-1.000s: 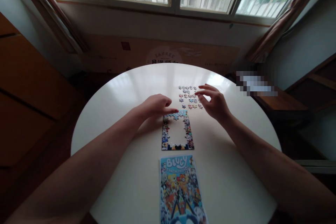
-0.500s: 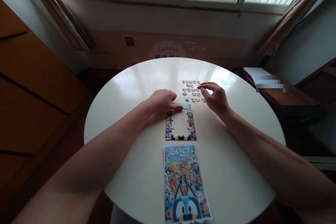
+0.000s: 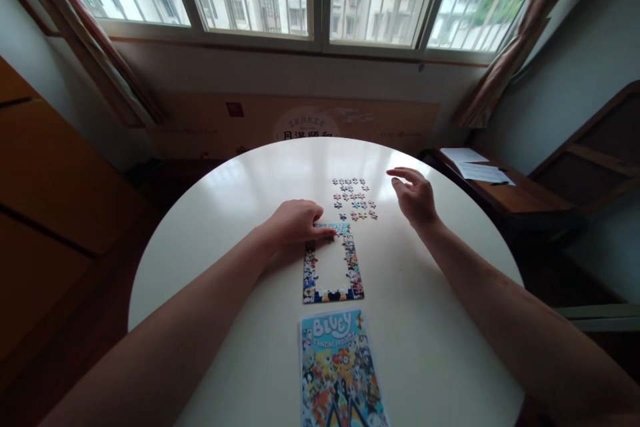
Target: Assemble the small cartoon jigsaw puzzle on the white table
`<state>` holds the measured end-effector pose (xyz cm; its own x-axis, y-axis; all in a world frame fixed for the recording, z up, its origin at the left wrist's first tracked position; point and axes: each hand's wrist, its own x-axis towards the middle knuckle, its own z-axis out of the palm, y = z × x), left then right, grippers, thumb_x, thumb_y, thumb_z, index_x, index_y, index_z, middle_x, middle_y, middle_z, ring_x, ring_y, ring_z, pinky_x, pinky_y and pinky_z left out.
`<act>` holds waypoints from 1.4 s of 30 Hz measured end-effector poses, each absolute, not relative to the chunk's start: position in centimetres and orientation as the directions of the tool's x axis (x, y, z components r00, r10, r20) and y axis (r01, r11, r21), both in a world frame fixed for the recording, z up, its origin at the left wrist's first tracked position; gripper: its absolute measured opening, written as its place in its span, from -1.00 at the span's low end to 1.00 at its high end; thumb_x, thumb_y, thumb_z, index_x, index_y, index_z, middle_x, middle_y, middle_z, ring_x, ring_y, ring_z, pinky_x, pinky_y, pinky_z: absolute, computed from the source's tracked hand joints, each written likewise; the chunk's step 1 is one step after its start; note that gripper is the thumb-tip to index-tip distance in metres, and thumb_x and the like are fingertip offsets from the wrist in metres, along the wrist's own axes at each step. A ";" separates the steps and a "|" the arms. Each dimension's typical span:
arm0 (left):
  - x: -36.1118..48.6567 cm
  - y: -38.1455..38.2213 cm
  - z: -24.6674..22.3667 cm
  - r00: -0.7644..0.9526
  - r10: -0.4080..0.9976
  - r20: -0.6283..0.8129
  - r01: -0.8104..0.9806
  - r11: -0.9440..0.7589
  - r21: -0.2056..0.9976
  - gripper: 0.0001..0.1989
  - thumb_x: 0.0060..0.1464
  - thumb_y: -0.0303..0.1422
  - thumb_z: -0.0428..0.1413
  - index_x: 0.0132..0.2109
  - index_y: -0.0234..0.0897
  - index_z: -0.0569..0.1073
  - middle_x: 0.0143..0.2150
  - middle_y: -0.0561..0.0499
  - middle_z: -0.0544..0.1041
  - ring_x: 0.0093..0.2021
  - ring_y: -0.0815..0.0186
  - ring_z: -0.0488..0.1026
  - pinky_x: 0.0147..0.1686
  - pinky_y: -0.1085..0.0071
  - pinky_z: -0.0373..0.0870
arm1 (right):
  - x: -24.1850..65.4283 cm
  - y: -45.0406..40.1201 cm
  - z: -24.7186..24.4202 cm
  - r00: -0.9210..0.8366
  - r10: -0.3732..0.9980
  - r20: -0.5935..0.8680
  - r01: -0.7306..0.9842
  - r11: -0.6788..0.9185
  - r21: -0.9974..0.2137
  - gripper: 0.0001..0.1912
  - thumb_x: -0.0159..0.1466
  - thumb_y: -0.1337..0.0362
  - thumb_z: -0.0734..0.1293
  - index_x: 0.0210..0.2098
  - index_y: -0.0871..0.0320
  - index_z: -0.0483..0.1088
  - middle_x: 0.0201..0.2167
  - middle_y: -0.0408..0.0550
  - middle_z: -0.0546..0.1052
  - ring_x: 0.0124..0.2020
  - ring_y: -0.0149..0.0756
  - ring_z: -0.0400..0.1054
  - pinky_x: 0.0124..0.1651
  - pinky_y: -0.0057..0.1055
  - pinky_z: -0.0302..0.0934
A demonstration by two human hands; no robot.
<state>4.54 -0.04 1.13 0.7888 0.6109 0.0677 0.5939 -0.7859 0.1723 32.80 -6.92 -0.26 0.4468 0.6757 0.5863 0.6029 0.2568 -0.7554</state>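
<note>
The jigsaw puzzle (image 3: pixel 356 273) lies flat with its border joined and a bare white middle. My left hand (image 3: pixel 295 221) rests over its upper left corner, thumb stretched onto the top inner edge and forefinger bent apart from it. Its other fingers are hidden. Loose puzzle pieces (image 3: pixel 356 197) lie in rows beyond the puzzle. To their right, my right hand (image 3: pixel 416 199) hovers over the table, fingers spread and gently curved, with nothing visible in them. Nearer to me lies a printed Bluey picture sheet (image 3: pixel 340 367).
The round white table (image 3: pixel 215 227) carries all of this. At the right, papers and a dark pen lie on a brown wooden surface (image 3: pixel 505 190). Behind the table is a printed panel (image 3: pixel 195 123) below barred windows, with curtains (image 3: pixel 493 90) at the sides.
My right hand has moved right, away from the loose pieces. My left hand keeps its place on the puzzle. The view has tilted up and turned slightly right.
</note>
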 end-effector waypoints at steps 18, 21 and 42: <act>4.2 0.9 0.7 0.753 0.651 0.094 0.610 -0.745 0.269 -0.45 0.29 0.06 -0.17 -0.52 -0.23 0.22 -0.48 -0.01 0.37 -0.48 0.30 0.21 -0.43 0.34 -0.02 | 32.7 -6.4 -1.5 0.424 0.740 0.522 0.575 0.225 -0.787 -0.71 0.22 0.21 0.29 -0.18 0.10 0.60 0.05 0.04 0.52 0.12 -0.08 0.38 0.15 -0.08 0.29; 4.0 1.4 0.4 0.670 0.714 0.204 0.612 -0.687 0.392 -0.49 0.30 -0.03 -0.21 -0.55 -0.21 0.10 -0.57 0.04 0.25 -0.51 0.31 0.15 -0.42 0.33 0.00 | 32.8 -6.3 -1.7 0.426 0.725 0.541 0.616 0.205 -0.760 -0.70 0.22 0.21 0.28 -0.16 0.10 0.61 0.11 0.06 0.47 0.16 -0.08 0.35 0.20 -0.06 0.26; 2.5 2.7 0.2 0.234 0.863 0.448 0.592 -0.492 0.638 -0.60 0.23 -0.19 -0.19 -0.56 -0.17 0.03 -0.62 0.08 0.11 -0.53 0.32 0.12 -0.45 0.34 0.00 | 29.2 -0.9 3.0 0.182 0.967 0.179 0.961 -0.136 -0.243 -0.78 0.26 0.30 0.35 -0.20 0.07 0.66 0.01 0.06 0.58 0.13 -0.03 0.38 0.21 -0.14 0.23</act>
<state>2.50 2.66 0.16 0.2339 0.8627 0.4483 0.5924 -0.4921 0.6379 29.21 -0.88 2.96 0.1817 0.9669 0.1794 0.9606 -0.1355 -0.2425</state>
